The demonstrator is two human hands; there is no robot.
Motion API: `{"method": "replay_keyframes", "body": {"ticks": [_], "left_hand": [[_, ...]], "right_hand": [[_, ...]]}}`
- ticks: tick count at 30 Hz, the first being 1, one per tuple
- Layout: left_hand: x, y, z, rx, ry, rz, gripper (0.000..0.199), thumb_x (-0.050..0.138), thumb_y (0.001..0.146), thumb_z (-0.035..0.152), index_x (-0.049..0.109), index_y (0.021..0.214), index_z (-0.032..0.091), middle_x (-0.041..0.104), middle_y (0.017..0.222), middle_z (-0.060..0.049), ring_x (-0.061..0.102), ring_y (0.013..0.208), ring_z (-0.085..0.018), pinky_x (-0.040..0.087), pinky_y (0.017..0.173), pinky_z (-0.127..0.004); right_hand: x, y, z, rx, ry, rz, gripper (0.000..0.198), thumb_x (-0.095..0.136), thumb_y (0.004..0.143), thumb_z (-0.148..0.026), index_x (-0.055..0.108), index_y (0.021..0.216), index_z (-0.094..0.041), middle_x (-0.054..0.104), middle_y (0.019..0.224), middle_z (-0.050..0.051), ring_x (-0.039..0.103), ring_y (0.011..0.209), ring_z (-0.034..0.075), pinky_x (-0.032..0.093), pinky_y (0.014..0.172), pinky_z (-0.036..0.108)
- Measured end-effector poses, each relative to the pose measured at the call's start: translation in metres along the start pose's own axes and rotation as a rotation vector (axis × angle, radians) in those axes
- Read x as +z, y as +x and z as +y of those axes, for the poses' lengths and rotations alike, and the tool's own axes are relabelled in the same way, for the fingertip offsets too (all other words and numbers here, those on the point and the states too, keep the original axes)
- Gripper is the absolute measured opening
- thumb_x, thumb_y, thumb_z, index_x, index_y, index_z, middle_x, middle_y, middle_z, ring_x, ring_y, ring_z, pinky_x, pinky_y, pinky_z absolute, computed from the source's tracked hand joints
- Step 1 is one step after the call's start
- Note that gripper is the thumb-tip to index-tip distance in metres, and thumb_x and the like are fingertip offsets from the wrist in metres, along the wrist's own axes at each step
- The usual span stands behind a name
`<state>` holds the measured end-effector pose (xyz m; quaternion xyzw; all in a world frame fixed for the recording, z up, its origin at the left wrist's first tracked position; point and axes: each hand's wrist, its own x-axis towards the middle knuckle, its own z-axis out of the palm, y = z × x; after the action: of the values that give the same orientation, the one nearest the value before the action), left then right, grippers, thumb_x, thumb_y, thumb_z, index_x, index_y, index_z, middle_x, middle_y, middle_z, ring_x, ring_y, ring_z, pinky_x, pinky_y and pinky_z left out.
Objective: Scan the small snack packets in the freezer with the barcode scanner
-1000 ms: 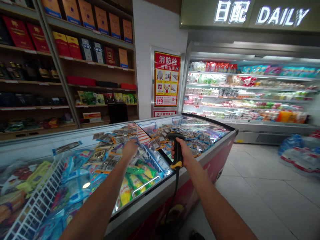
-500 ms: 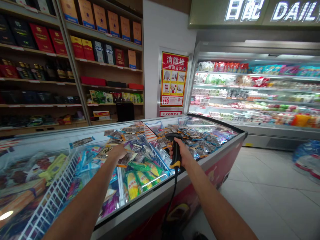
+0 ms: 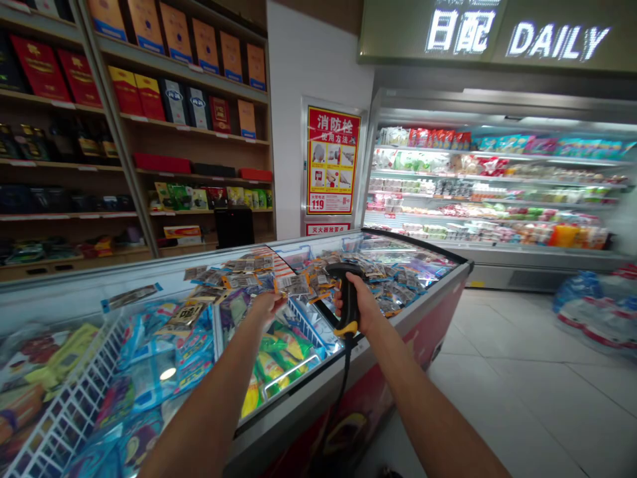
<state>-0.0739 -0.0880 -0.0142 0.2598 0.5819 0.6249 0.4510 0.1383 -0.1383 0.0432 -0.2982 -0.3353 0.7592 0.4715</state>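
My right hand [image 3: 361,302] is wrapped round the grip of a black and yellow barcode scanner [image 3: 350,309], its head turned left over the chest freezer [image 3: 398,332]. A cable hangs from the scanner's base. Left of the scanner, my left hand [image 3: 267,307] pinches the edge of a small snack packet [image 3: 292,285], whose printed back faces up. Many similar packets [image 3: 393,285] lie heaped on the freezer's glass top, on both sides of my hands. A larger packet [image 3: 185,316] lies by itself to the left of my left hand.
Inside the freezer are yellow-green bags [image 3: 279,358], blue bags [image 3: 159,362] and a white wire divider [image 3: 74,405]. Shelves of boxes [image 3: 184,139] stand behind at left. A lit refrigerated case [image 3: 488,189] is at right, with wrapped bottles [image 3: 592,309] on the floor.
My left hand has moved right, from the packets at left to near the scanner, and now holds a small packet. The scanner stays in my right hand; the view has turned slightly right.
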Motion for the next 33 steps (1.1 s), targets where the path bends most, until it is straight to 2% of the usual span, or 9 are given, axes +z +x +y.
{"method": "replay_keyframes", "body": {"ticks": [4, 7, 13, 17, 26, 30, 33], "left_hand": [[0.028, -0.006, -0.019, -0.061, -0.220, -0.023, 0.025, 0.042, 0.067, -0.007, 0.045, 0.058, 0.016, 0.053, 0.060, 0.002, 0.055, 0.057, -0.007, 0.049, 0.062, -0.019], [0.046, -0.010, -0.024, -0.104, -0.369, -0.037, 0.027, 0.039, 0.066, -0.010, 0.044, 0.059, 0.015, 0.051, 0.059, 0.003, 0.052, 0.053, -0.006, 0.049, 0.059, -0.019], [0.070, -0.016, -0.029, -0.100, -0.441, -0.065, 0.029, 0.037, 0.063, -0.012, 0.047, 0.066, 0.015, 0.054, 0.065, 0.001, 0.054, 0.056, -0.007, 0.049, 0.060, -0.022], [0.077, -0.017, -0.034, -0.112, -0.448, -0.053, 0.031, 0.038, 0.061, -0.012, 0.048, 0.069, 0.017, 0.056, 0.070, 0.000, 0.056, 0.062, -0.010, 0.049, 0.060, -0.023], [0.084, -0.014, -0.039, -0.140, -0.333, 0.033, 0.033, 0.041, 0.059, -0.009, 0.048, 0.079, 0.017, 0.057, 0.091, -0.004, 0.056, 0.087, -0.016, 0.048, 0.059, -0.022], [0.087, -0.015, -0.039, -0.134, -0.274, 0.044, 0.032, 0.042, 0.060, -0.008, 0.046, 0.081, 0.017, 0.055, 0.095, -0.005, 0.055, 0.088, -0.015, 0.047, 0.058, -0.020], [0.086, -0.020, -0.036, -0.120, -0.194, 0.023, 0.029, 0.043, 0.061, -0.006, 0.046, 0.079, 0.016, 0.056, 0.090, -0.004, 0.057, 0.083, -0.014, 0.048, 0.057, -0.020]], "right_hand": [[0.000, 0.000, -0.002, -0.007, 0.039, -0.011, 0.027, 0.044, 0.072, -0.042, 0.048, 0.066, -0.016, 0.047, 0.045, -0.003, 0.044, 0.036, 0.008, 0.036, 0.035, 0.021], [-0.002, 0.001, -0.001, 0.013, 0.081, -0.006, 0.027, 0.044, 0.072, -0.042, 0.046, 0.064, -0.016, 0.046, 0.044, -0.003, 0.044, 0.036, 0.008, 0.035, 0.034, 0.020], [-0.003, 0.002, 0.000, 0.011, 0.114, -0.014, 0.028, 0.044, 0.071, -0.043, 0.048, 0.069, -0.015, 0.048, 0.047, -0.002, 0.044, 0.036, 0.008, 0.036, 0.035, 0.020], [-0.002, 0.000, -0.001, -0.009, 0.110, -0.059, 0.027, 0.045, 0.071, -0.042, 0.048, 0.069, -0.016, 0.048, 0.048, -0.003, 0.044, 0.037, 0.008, 0.036, 0.036, 0.020], [0.002, -0.002, -0.002, -0.004, 0.099, -0.064, 0.027, 0.045, 0.071, -0.042, 0.047, 0.068, -0.016, 0.050, 0.048, -0.002, 0.044, 0.037, 0.008, 0.036, 0.036, 0.020], [0.003, -0.003, -0.008, -0.028, 0.094, -0.052, 0.026, 0.045, 0.072, -0.041, 0.047, 0.067, -0.016, 0.049, 0.047, -0.002, 0.043, 0.036, 0.007, 0.036, 0.036, 0.019], [-0.001, -0.005, -0.015, -0.050, 0.089, -0.015, 0.026, 0.045, 0.072, -0.040, 0.047, 0.066, -0.016, 0.047, 0.045, -0.003, 0.043, 0.036, 0.007, 0.035, 0.035, 0.019]]}}
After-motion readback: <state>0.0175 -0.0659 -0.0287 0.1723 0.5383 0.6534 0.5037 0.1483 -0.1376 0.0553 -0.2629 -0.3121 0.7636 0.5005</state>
